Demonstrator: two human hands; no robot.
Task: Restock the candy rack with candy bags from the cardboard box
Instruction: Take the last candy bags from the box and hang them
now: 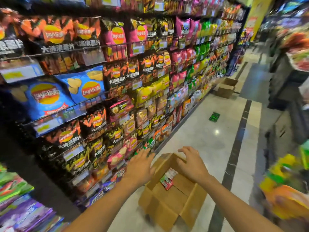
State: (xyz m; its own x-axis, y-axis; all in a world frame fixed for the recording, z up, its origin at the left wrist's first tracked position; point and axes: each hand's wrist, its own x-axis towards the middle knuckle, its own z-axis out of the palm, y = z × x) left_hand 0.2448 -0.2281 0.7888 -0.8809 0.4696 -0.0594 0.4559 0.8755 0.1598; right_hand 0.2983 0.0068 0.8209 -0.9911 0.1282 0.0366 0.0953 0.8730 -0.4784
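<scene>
An open cardboard box (168,203) stands on the shop floor below me. One red, white and green candy bag (168,180) lies on its bottom. My left hand (141,166) reaches out over the box's left rim, fingers spread, holding nothing. My right hand (192,162) hovers over the box's far right corner with fingers loosely bent, also holding nothing. The candy rack (21,213) with purple and green bags shows at the lower left, partly cut off by the frame edge.
A tall wire rack (93,91) packed with chip bags runs along the left of the aisle. A second open cardboard box (225,87) sits farther down the tiled floor. A green floor sticker (214,116) lies mid-aisle. Blurred display shelves (291,198) stand on the right.
</scene>
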